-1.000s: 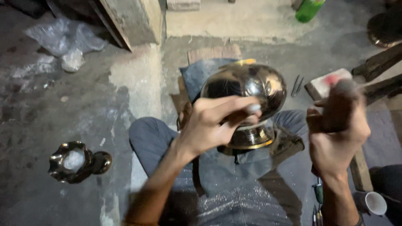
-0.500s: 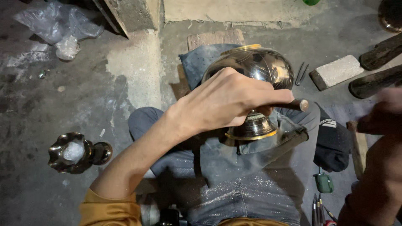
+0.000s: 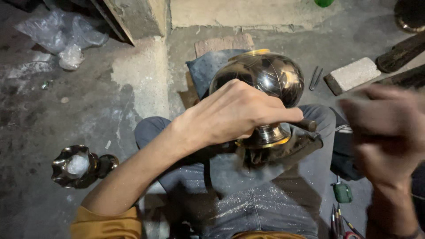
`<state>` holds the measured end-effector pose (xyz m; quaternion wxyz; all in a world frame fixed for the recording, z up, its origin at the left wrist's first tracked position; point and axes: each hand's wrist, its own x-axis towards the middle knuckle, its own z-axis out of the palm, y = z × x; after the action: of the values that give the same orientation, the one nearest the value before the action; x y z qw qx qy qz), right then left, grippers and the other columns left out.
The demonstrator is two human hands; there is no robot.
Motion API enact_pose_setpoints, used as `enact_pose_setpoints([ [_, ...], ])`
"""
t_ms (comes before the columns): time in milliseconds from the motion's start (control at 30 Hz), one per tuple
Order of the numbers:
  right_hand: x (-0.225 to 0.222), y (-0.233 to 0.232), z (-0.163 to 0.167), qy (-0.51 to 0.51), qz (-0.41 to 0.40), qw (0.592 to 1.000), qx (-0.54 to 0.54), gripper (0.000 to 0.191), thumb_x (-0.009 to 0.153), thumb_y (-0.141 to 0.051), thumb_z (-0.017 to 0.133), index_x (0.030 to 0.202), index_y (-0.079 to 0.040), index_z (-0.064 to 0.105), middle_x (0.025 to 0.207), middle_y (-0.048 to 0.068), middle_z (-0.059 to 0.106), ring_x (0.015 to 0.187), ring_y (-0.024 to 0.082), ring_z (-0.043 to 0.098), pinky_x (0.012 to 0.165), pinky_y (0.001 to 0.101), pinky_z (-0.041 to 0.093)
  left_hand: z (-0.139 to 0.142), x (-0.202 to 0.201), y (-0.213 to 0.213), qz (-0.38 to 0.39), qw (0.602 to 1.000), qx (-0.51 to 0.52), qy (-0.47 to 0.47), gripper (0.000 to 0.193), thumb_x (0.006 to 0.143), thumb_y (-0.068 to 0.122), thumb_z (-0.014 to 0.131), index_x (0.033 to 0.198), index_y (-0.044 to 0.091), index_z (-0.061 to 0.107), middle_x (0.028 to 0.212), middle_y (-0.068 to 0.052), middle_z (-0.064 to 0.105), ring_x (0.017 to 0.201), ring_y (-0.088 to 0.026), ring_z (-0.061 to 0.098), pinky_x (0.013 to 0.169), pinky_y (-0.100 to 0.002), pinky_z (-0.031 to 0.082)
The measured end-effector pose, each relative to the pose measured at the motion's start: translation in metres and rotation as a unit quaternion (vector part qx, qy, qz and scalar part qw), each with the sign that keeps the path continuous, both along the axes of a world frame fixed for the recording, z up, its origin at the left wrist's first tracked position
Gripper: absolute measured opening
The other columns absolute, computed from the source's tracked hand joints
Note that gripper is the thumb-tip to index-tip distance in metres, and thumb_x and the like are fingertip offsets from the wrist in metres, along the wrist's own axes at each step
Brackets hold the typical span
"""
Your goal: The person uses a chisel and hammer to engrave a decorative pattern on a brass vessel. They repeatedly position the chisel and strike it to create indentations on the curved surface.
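A shiny round metal vessel (image 3: 270,73) with a brass-coloured rim and foot rests on its side on my lap, on dark cloth. My left hand (image 3: 230,116) reaches over the vessel's narrow neck, closed around a thin dark metal tool (image 3: 307,125) whose tip pokes out to the right, beside the foot. My right hand (image 3: 385,132) is raised at the right, apart from the vessel. It is heavily blurred with its fingers curled, and I cannot tell whether it holds anything.
A pale brick (image 3: 352,74) and two thin rods (image 3: 315,77) lie beyond my right knee, with dark logs (image 3: 400,53) behind. A small fluted metal pot (image 3: 77,166) lies at the left. Plastic bags (image 3: 66,37) lie at the far left. A green-handled tool (image 3: 342,192) lies by my thigh.
My left hand has slid lower over the vessel's neck with the tool. My right hand swung away to the right and is now back up, blurred with motion.
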<state>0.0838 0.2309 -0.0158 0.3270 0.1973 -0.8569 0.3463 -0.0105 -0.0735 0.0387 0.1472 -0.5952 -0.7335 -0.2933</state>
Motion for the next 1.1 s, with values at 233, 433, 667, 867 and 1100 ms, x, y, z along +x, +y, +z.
enact_pose_setpoints([
  [233, 0.003, -0.03, 0.002, -0.083, -0.034, 0.928, -0.361, 0.032, 0.121, -0.021, 0.059, 0.094, -0.006, 0.051, 0.075, 0.006, 0.052, 0.062, 0.013, 0.048, 0.063, 0.0243, 0.041, 0.004, 0.0, -0.002, -0.008, 1.0, -0.018, -0.013, 0.055, 0.083, -0.014, 0.064, 0.129, 0.017, 0.067, 0.084, -0.003, 0.068, 0.067, -0.02, 0.069, 0.062, -0.036, 0.055],
  [433, -0.001, -0.041, 0.037, 0.015, -0.059, 0.994, 0.095, 0.012, 0.101, -0.005, 0.077, 0.104, 0.003, 0.069, 0.075, 0.014, 0.06, 0.062, 0.023, 0.056, 0.059, 0.0335, 0.045, 0.005, -0.001, -0.008, -0.008, 1.0, -0.011, 0.007, 0.06, 0.082, -0.015, 0.061, 0.132, 0.016, 0.066, 0.094, -0.002, 0.071, 0.077, -0.02, 0.071, 0.07, -0.034, 0.059],
  [667, 0.009, -0.027, -0.022, -0.057, -0.099, 0.993, 0.022, 0.049, 0.074, 0.01, 0.069, 0.122, 0.009, 0.06, 0.102, 0.018, 0.067, 0.086, 0.029, 0.068, 0.078, 0.0353, 0.054, 0.003, 0.003, -0.016, -0.012, 0.999, -0.033, 0.016, 0.046, 0.085, -0.008, 0.072, 0.127, 0.013, 0.069, 0.093, -0.006, 0.073, 0.079, -0.02, 0.073, 0.071, -0.034, 0.061],
  [867, 0.014, 0.012, -0.077, -0.076, -0.123, 0.962, -0.233, 0.027, 0.108, 0.006, 0.071, 0.13, 0.009, 0.056, 0.113, 0.01, 0.058, 0.095, 0.018, 0.057, 0.085, 0.0278, 0.048, -0.016, 0.013, -0.033, 0.022, 0.947, 0.253, -0.198, 0.034, 0.094, -0.015, 0.061, 0.117, 0.009, 0.065, 0.114, -0.013, 0.075, 0.097, -0.022, 0.079, 0.08, -0.029, 0.067],
  [1100, 0.036, 0.018, -0.192, -0.095, -0.177, 0.898, -0.392, 0.04, 0.108, -0.004, 0.077, 0.134, 0.003, 0.048, 0.107, 0.006, 0.057, 0.094, 0.016, 0.063, 0.091, 0.0299, 0.056, -0.053, 0.036, -0.014, 0.022, 0.82, 0.458, -0.343, 0.017, 0.104, -0.005, 0.068, 0.118, -0.002, 0.059, 0.105, -0.016, 0.071, 0.101, -0.023, 0.075, 0.095, -0.035, 0.066],
])
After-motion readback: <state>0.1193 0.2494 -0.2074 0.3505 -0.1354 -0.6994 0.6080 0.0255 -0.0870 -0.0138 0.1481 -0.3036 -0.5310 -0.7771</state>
